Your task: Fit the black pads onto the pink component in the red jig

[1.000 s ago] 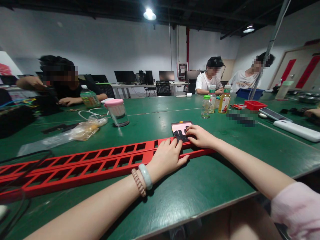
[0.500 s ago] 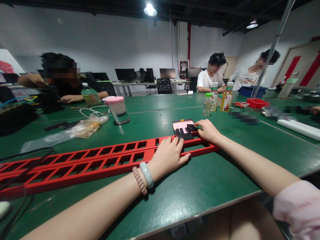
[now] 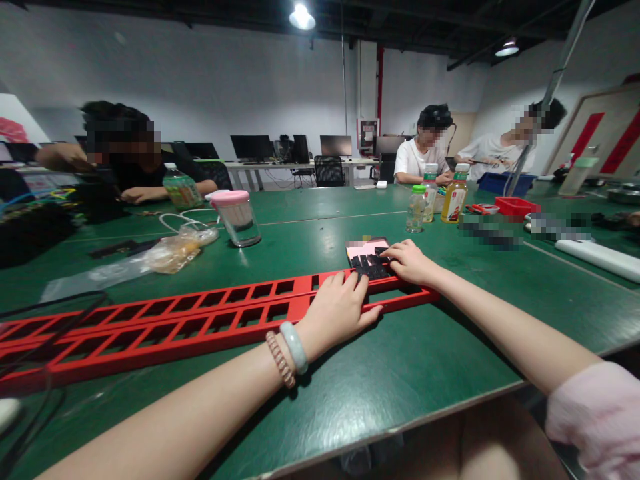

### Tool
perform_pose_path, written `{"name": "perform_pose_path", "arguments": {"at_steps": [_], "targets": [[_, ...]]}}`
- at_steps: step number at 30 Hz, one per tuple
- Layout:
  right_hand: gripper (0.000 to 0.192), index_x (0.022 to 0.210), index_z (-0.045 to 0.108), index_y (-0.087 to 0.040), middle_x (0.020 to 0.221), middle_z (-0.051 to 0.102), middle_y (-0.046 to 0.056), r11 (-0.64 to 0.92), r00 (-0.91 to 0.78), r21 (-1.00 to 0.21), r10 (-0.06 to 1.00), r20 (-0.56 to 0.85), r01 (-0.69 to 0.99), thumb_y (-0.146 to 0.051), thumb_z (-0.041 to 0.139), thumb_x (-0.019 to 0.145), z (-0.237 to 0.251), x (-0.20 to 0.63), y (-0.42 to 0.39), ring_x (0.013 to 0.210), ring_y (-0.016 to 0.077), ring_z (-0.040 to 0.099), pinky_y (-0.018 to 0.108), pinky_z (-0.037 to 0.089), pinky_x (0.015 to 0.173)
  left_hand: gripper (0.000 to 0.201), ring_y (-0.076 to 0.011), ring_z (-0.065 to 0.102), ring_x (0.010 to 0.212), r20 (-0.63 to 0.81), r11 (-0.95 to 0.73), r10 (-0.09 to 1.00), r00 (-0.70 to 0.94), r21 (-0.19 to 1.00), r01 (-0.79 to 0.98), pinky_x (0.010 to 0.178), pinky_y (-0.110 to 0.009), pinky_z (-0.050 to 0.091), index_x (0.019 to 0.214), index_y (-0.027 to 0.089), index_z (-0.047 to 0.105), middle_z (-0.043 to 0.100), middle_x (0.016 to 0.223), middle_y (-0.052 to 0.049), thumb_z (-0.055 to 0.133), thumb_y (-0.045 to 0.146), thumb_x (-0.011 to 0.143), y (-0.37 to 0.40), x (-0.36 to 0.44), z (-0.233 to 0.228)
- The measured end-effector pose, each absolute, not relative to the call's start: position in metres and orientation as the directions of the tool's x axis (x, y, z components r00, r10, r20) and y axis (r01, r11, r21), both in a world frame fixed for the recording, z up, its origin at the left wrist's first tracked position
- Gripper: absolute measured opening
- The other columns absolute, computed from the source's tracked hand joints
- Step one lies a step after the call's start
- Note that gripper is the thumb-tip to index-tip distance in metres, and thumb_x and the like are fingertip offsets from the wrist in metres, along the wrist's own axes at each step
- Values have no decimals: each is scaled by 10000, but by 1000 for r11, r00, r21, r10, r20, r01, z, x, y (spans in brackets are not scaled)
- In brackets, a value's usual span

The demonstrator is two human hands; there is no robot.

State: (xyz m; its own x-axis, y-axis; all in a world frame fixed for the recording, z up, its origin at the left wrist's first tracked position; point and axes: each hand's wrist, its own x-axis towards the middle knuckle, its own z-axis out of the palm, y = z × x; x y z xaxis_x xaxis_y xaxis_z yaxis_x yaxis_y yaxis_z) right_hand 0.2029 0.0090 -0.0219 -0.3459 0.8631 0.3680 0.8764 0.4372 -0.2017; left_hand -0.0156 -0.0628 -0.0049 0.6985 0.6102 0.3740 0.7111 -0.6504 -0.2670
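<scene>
- Resting palm-down on the near end of a long red slotted frame (image 3: 200,320), the person's left hand (image 3: 340,310) lies flat with its fingers spread and closes on nothing; two bracelets (image 3: 287,350) circle that wrist.
- The right hand (image 3: 411,261) sits just beyond the frame's far rail, fingers curled loosely over a cluster of small black pieces (image 3: 371,267); whether a piece is pinched between the fingertips cannot be told.
- The black pieces lie at the frame's right end, between the two hands, partly on a pink tray (image 3: 364,248) that touches the frame's far edge.
- The frame runs from the lower left across the green table (image 3: 425,360) to a point under the right wrist, its rows of rectangular openings showing the tabletop through them.
- Farther back on the left stand a clear jar with a pink lid (image 3: 239,217), a crumpled plastic bag (image 3: 170,255) and a looped white cable (image 3: 185,219).
- Beyond the tray, well apart from the hands, stand three drink bottles (image 3: 434,197), with a red bin (image 3: 515,207) to their right.
- One person in dark clothing (image 3: 125,170) sits at the far left of the table; two people in white shirts (image 3: 450,157) sit at the far right.
</scene>
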Motion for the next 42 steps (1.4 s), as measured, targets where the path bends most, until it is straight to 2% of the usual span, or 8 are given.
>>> {"name": "perform_pose_path", "arguments": {"at_steps": [7, 22, 31, 37, 42], "targets": [[358, 1124, 600, -294, 1125, 560, 79, 406, -350, -158, 890, 291, 900, -291, 393, 832, -19, 200, 5, 1025, 261, 388, 431, 346, 853, 572, -285, 500, 976, 368, -649, 616, 697, -264, 713, 841, -404, 404, 1144, 105, 497, 557, 1054, -153, 329, 566, 851, -63, -15, -4], [382, 1169, 550, -298, 1134, 542, 98, 399, -357, -133, 898, 259, 907, -302, 383, 826, -14, 197, -1, 1040, 277, 389, 443, 337, 838, 568, -285, 497, 999, 366, -645, 620, 694, -266, 716, 855, -401, 399, 1166, 111, 486, 554, 1079, -149, 339, 560, 851, -64, -15, -4], [314, 1064, 595, -272, 1079, 571, 106, 420, -386, -108, 890, 242, 901, -305, 389, 829, -13, 197, -1, 1019, 289, 400, 467, 334, 815, 558, -284, 500, 1007, 381, -651, 616, 690, -247, 718, 858, -405, 397, 1160, 118, 494, 555, 1092, -154, 367, 559, 843, -64, -15, -4], [313, 1059, 589, -252, 1097, 552, 98, 422, -363, -163, 882, 302, 892, -254, 438, 785, -15, 199, 0, 1037, 271, 416, 451, 336, 850, 568, -288, 497, 1015, 374, -659, 616, 693, -238, 714, 860, -409, 395, 1168, 107, 488, 556, 1088, -164, 370, 558, 843, -64, -15, -4], [287, 999, 585, -191, 1043, 533, 90, 468, -323, -289, 842, 432, 835, -194, 481, 732, -19, 203, 4, 975, 215, 483, 369, 382, 841, 563, -287, 493, 1024, 366, -657, 619, 695, -243, 713, 867, -408, 392, 1163, 109, 489, 555, 1088, -158, 357, 557, 849, -64, -15, -3]]}}
